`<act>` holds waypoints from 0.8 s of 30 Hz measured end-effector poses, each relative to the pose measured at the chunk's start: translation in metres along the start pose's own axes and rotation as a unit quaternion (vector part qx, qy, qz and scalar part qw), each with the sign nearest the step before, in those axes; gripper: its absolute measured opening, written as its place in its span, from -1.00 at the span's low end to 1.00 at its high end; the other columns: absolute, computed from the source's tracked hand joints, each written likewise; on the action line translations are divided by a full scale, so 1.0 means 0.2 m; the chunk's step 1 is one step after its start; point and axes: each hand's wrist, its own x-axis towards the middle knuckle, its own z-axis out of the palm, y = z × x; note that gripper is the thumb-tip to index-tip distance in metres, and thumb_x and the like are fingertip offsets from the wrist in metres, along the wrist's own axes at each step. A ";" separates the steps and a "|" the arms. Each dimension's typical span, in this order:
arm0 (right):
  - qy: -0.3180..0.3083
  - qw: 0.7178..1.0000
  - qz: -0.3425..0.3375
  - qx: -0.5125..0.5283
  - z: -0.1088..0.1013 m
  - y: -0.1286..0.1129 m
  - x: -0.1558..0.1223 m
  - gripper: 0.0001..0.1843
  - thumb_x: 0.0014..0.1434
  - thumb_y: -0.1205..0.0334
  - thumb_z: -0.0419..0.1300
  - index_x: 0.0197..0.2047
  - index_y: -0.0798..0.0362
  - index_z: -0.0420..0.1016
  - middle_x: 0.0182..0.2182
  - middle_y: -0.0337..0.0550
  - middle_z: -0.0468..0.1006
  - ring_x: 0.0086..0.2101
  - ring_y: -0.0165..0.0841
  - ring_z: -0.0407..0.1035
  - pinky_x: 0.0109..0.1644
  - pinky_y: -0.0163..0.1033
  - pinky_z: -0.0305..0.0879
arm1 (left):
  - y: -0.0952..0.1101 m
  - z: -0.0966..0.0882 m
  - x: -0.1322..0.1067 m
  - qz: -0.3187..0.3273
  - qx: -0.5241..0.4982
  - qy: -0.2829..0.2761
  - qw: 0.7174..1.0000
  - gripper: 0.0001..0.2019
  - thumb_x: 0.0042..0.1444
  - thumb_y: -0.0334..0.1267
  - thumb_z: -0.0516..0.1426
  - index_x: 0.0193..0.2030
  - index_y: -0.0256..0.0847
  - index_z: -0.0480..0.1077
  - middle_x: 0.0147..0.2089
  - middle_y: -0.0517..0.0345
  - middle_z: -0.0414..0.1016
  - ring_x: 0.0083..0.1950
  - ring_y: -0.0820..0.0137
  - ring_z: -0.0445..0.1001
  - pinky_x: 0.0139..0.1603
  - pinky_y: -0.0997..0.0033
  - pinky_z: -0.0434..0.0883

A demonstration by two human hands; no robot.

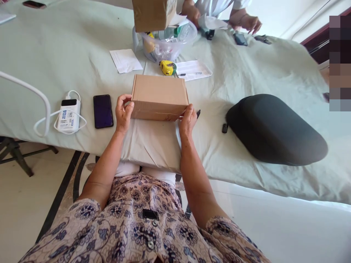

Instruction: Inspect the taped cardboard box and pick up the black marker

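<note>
Cardboard box (159,96), 1, closed, laid flat on the table (68,47) near its front edge; clasped at both ends by the left hand (124,114) and right hand (188,120); a slide off that edge is judged possible, the cloth (246,73) being loose and the hold light.

At 12 o'clock the edge cuts off a second carton (153,14) and a co-worker (241,18) above the forearms. At 2 o'clock a pixelated block (340,62) masks its spot. The cardboard box (160,95) hides the right hand (188,120) fingertips. At 9 o'clock, the power bank (68,115) print is unreadable.
</note>
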 end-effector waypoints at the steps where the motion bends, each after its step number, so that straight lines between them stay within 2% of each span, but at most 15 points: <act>1: -0.001 1.000 0.000 -0.005 0.00 0.00 0.00 -0.19 0.18 -0.70 -0.18 -0.43 -0.05 0.20 -0.55 -0.36 0.22 -0.54 -0.40 0.17 -0.44 -0.25 0.19 | 0.00 0.01 0.00 -0.001 0.002 0.014 1.000 -0.47 0.23 0.36 0.16 -0.01 -0.08 0.41 -0.07 0.06 0.48 -0.01 0.29 0.55 0.03 0.31 0.56; 3: -0.003 1.000 -0.008 -0.011 0.01 0.00 -0.01 -0.18 0.19 -0.69 -0.17 -0.43 -0.04 0.22 -0.54 -0.35 0.23 -0.53 -0.40 0.19 -0.41 -0.25 0.20 | 0.00 0.02 -0.01 -0.008 0.012 0.028 1.000 -0.48 0.21 0.34 0.21 -0.05 -0.09 0.38 -0.08 0.07 0.45 -0.01 0.31 0.54 -0.01 0.36 0.56; 5: -0.005 1.000 -0.018 -0.011 0.01 -0.02 -0.01 -0.19 0.19 -0.68 -0.12 -0.44 -0.04 0.23 -0.53 -0.36 0.23 -0.50 -0.41 0.19 -0.39 -0.27 0.19 | 0.00 0.02 -0.02 -0.010 0.030 0.026 0.999 -0.44 0.19 0.36 0.21 0.00 -0.08 0.38 -0.03 0.05 0.44 0.05 0.29 0.53 0.00 0.35 0.56; 10: -0.004 0.998 -0.065 0.007 0.01 -0.08 -0.01 -0.24 0.19 -0.62 0.03 -0.44 -0.02 0.27 -0.52 -0.36 0.23 -0.48 -0.43 0.19 -0.35 -0.28 0.18 | 0.04 0.01 -0.02 0.042 0.105 -0.002 0.994 -0.49 0.36 0.28 0.05 0.14 -0.05 0.49 0.06 -0.03 0.45 0.10 0.25 0.50 0.17 0.23 0.50; 13: -0.023 0.994 -0.103 0.036 0.01 -0.11 -0.02 -0.31 0.21 -0.54 0.11 -0.37 -0.01 0.37 -0.47 -0.33 0.34 -0.44 -0.43 0.27 -0.31 -0.27 0.26 | 0.04 0.00 -0.02 0.046 0.118 0.020 0.992 -0.50 0.35 0.26 0.10 0.15 -0.06 0.51 0.06 -0.03 0.46 0.09 0.25 0.50 0.08 0.28 0.52; 15: -0.040 0.989 -0.129 0.052 0.01 -0.12 -0.02 -0.37 0.23 -0.48 0.16 -0.27 -0.02 0.46 -0.38 -0.27 0.44 -0.34 -0.39 0.38 -0.23 -0.25 0.36 | 0.02 0.00 -0.01 0.035 0.109 0.047 0.992 -0.49 0.31 0.27 0.14 0.14 -0.06 0.51 0.07 -0.02 0.48 0.11 0.24 0.50 0.08 0.29 0.52; 18: -0.055 0.982 -0.166 0.064 0.00 -0.12 -0.02 -0.48 0.29 -0.37 0.18 -0.15 -0.07 0.53 -0.23 -0.20 0.54 -0.16 -0.30 0.49 -0.06 -0.14 0.45 | -0.04 0.00 0.00 0.014 0.068 0.076 0.995 -0.47 0.28 0.30 0.16 0.10 -0.08 0.52 0.06 0.00 0.53 0.10 0.24 0.54 0.19 0.23 0.51; 21: -0.043 0.979 -0.180 0.088 -0.01 -0.10 -0.01 -0.56 0.33 -0.27 0.19 -0.05 -0.09 0.56 -0.10 -0.14 0.58 -0.02 -0.22 0.51 0.07 -0.01 0.48 | -0.06 0.00 0.00 -0.014 0.035 0.070 0.997 -0.45 0.26 0.32 0.18 0.10 -0.09 0.51 0.07 0.00 0.56 0.10 0.24 0.56 0.22 0.19 0.51; 24: -0.031 0.979 -0.174 0.104 -0.02 -0.08 0.02 -0.52 0.34 -0.27 0.16 0.09 -0.11 0.53 0.04 -0.07 0.56 0.13 -0.14 0.46 0.21 0.12 0.46 | -0.05 0.01 -0.02 -0.047 0.013 0.046 0.998 -0.44 0.24 0.33 0.19 0.10 -0.09 0.48 0.06 -0.01 0.57 0.10 0.24 0.57 0.20 0.19 0.53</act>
